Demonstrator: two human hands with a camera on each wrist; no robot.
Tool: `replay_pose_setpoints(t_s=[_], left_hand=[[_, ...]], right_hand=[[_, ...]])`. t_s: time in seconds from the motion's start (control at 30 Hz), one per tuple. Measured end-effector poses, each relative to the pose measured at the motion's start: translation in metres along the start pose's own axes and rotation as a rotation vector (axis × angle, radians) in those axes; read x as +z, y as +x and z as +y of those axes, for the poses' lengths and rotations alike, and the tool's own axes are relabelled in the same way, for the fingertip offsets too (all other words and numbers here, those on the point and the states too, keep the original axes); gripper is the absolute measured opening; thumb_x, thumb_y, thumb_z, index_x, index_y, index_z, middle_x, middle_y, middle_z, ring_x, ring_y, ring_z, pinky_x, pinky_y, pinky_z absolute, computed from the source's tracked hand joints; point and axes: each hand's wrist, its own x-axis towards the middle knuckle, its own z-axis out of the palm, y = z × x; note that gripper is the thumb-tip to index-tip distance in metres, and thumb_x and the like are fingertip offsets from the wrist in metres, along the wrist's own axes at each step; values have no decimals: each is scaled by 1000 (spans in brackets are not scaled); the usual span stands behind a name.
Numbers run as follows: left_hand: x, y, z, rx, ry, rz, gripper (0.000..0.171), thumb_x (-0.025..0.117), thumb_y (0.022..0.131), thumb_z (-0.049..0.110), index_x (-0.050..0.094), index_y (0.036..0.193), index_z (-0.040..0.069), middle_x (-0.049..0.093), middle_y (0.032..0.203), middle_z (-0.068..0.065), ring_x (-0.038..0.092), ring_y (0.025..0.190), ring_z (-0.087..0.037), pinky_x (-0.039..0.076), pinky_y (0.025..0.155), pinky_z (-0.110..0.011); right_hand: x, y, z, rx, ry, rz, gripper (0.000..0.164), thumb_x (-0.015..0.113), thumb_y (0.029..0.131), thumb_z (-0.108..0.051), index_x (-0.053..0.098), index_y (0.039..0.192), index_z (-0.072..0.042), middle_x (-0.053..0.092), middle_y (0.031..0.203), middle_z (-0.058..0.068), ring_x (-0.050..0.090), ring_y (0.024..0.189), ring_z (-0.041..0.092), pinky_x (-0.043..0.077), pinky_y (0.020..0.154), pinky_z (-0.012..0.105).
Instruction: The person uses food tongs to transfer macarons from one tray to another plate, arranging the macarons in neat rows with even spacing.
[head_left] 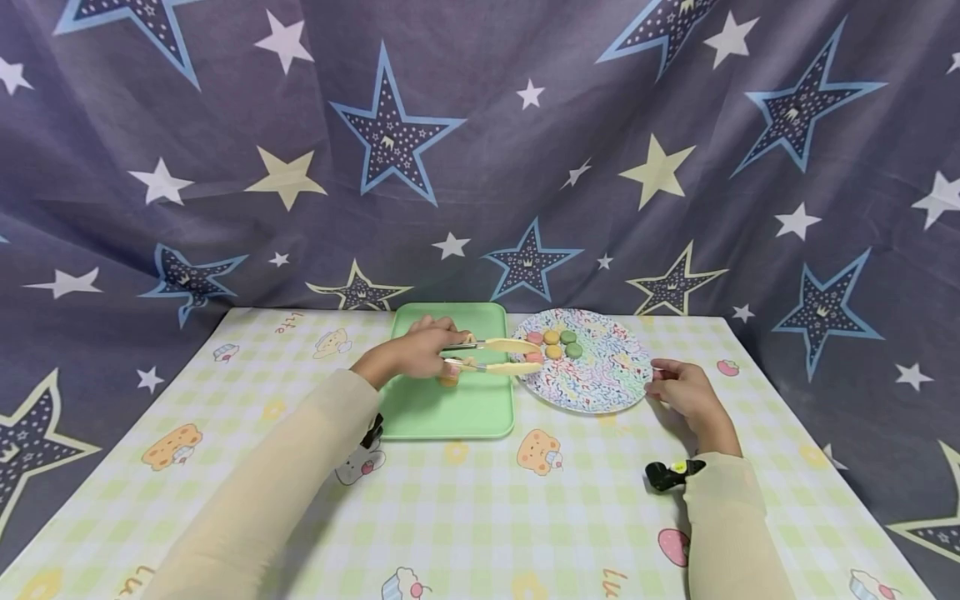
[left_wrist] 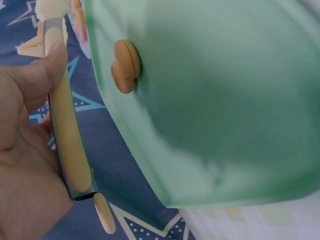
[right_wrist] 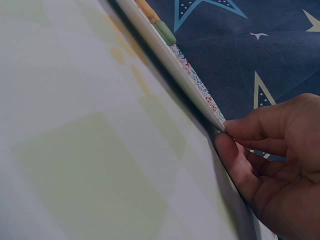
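My left hand [head_left: 422, 350] grips a pair of kitchen tongs [head_left: 497, 368] above the green tray [head_left: 450, 423]. The tongs' cream tips reach over the plate's left side, with a pink macaron [head_left: 533, 357] between them; whether they squeeze it I cannot tell. Beside it on the speckled round plate [head_left: 600, 379] sit another pink macaron, orange macarons [head_left: 552, 352] and green macarons [head_left: 573, 351]. Two orange-brown macarons [left_wrist: 131, 57] lie touching on the tray under my left hand. My right hand [head_left: 688, 396] pinches the plate's right rim between thumb and fingers.
Tray and plate stand side by side near the back of a table with a checked, cartoon-printed cloth [head_left: 465, 517]. A dark star-patterned curtain [head_left: 480, 150] hangs right behind them. Black wrist devices [head_left: 667, 475] sit at both sleeves.
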Motion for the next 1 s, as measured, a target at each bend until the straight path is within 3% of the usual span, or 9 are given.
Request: replay_pose_setpoints(t_s=[0.47,1.0], left_hand=[[4,12,3,-34,45,-34,72,74,93,22,43,156,9,53,129,-12,34,99,-25,27,92,-41],[2,9,5,-47,37,-57,72,74,93,24,42,156,9,52,127,-11,33,99,-25,27,90,-40]], right_hand=[[0,0,0,3,0,-2,59,60,94,4,42,150,11,53,121,20,58,96,20,55,75,23],[1,2,3,0,7,2,58,60,95,4,43,149,10,52,118,17,56,98,21,56,77,23]])
